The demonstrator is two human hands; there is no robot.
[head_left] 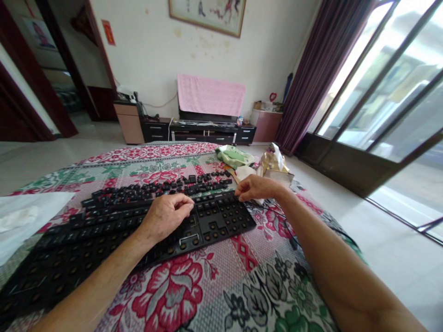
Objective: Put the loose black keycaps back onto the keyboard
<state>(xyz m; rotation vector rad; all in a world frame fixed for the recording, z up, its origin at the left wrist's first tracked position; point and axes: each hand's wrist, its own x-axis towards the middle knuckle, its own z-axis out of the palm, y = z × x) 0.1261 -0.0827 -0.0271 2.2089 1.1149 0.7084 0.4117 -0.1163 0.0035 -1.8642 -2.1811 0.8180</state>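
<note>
A black keyboard (221,223) lies across a table covered with a red and green floral cloth (194,295); most of its keycaps are off, leaving bare sockets. Several loose black keycaps (162,186) lie in rows on the cloth just behind it. My left hand (166,216) rests on the middle of the keyboard, fingers curled together in a pinch at a key position; what they hold is too small to make out. My right hand (258,188) hovers at the keyboard's far right corner, fingertips pinched together near the keycaps.
A white sheet (24,221) lies at the table's left edge. A green bag (235,156), a gold wrapper (273,162) and a small box sit at the far right of the table. The keyboard's thin cable (289,228) trails off the right side.
</note>
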